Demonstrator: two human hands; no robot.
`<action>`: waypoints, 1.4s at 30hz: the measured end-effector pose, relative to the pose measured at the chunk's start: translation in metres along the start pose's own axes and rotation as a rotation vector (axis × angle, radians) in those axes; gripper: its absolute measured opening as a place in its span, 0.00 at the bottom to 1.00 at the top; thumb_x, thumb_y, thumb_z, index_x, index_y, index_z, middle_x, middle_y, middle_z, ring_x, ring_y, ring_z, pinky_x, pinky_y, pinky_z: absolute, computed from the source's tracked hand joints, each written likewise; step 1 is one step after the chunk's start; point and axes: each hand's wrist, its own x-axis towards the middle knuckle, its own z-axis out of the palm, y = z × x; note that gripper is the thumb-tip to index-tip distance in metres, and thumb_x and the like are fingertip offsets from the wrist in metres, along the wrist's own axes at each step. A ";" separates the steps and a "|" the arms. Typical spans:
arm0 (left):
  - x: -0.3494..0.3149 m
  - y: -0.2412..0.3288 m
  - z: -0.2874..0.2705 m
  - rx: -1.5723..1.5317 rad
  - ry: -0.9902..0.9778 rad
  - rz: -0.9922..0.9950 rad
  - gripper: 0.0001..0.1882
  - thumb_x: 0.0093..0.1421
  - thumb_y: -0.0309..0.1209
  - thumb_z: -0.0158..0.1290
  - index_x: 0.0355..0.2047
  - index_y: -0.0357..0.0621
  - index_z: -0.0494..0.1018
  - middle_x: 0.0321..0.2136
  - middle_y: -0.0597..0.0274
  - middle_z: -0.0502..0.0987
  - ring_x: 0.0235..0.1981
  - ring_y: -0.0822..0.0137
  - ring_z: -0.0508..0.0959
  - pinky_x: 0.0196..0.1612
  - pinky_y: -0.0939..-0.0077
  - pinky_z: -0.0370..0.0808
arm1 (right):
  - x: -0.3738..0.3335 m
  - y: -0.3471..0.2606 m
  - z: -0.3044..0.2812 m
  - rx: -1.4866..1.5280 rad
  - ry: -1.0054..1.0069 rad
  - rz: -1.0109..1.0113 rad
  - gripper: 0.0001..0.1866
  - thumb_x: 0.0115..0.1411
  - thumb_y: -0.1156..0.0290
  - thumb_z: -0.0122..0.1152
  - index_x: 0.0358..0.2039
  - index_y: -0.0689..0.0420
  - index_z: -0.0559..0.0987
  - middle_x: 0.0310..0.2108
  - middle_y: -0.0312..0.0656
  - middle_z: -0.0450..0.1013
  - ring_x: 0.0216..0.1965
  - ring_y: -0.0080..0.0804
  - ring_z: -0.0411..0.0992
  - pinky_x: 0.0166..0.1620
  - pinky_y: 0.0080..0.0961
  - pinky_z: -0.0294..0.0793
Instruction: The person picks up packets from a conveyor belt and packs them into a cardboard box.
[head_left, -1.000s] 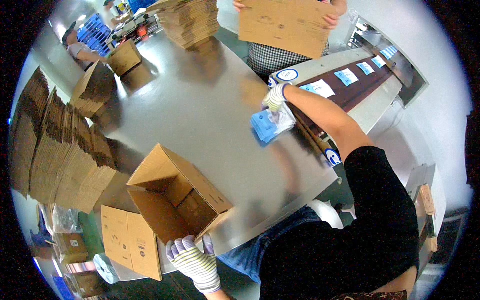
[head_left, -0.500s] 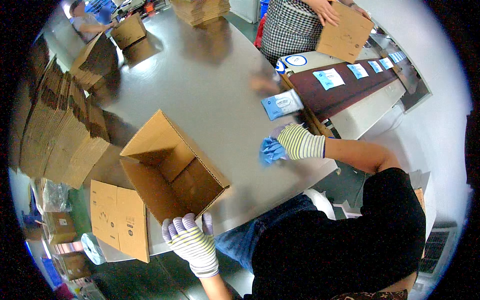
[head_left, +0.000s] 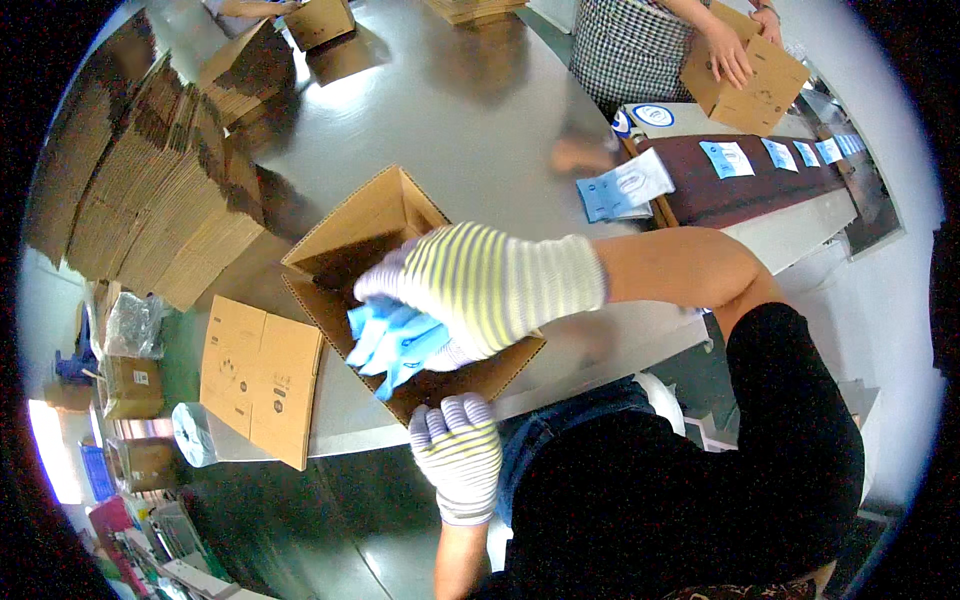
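An open cardboard box [head_left: 345,225] stands tilted on the metal table in front of me. My right hand [head_left: 485,285], in a striped knit glove, reaches over its opening. Its fingers are closed on several soft blue packets [head_left: 395,345], bunched together; the glove hides part of them. My left hand [head_left: 457,450], gloved alike, curls its fingers over the box's near edge. More blue and white packets [head_left: 625,187] lie one over another at the conveyor's end, beyond my right forearm.
A dark red conveyor belt [head_left: 690,190] carries a row of packets. Behind it a person's hands [head_left: 728,55] hold a carton. Stacks of flattened cartons [head_left: 165,190] line the left side. A folded carton sheet [head_left: 262,375] overhangs the table's near left edge, beside a blue roll [head_left: 193,435].
My right hand has swung left from the table beside the conveyor to over the box, bringing the blue packets. My left hand stays at the box's near edge. The view has shifted.
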 end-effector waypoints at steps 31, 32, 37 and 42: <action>-0.023 0.007 0.028 -0.085 0.139 -0.143 0.12 0.55 0.38 0.51 0.32 0.44 0.65 0.24 0.61 0.66 0.27 0.60 0.69 0.43 0.57 0.68 | -0.171 0.154 -0.080 -0.475 -0.138 0.542 0.20 0.54 0.59 0.60 0.42 0.60 0.75 0.37 0.51 0.74 0.40 0.48 0.72 0.46 0.37 0.71; -0.022 0.007 0.028 -0.086 0.139 -0.141 0.12 0.55 0.38 0.51 0.32 0.44 0.65 0.24 0.61 0.66 0.27 0.60 0.69 0.43 0.57 0.68 | -0.178 0.166 -0.087 -0.457 -0.144 0.570 0.19 0.54 0.60 0.59 0.42 0.60 0.75 0.37 0.51 0.74 0.40 0.49 0.73 0.45 0.37 0.71; -0.020 0.005 0.031 -0.111 0.154 -0.132 0.13 0.54 0.38 0.52 0.33 0.44 0.64 0.23 0.62 0.65 0.26 0.61 0.68 0.42 0.58 0.68 | -0.202 0.218 -0.108 -0.392 -0.204 0.792 0.15 0.55 0.66 0.59 0.40 0.61 0.76 0.36 0.50 0.76 0.39 0.45 0.74 0.43 0.33 0.73; -0.020 0.002 0.032 -0.100 0.152 -0.132 0.13 0.54 0.39 0.52 0.33 0.45 0.64 0.23 0.62 0.64 0.26 0.61 0.68 0.44 0.57 0.68 | -0.187 0.233 -0.108 -0.450 -0.402 0.806 0.16 0.54 0.66 0.60 0.41 0.60 0.76 0.34 0.50 0.76 0.39 0.46 0.74 0.42 0.36 0.72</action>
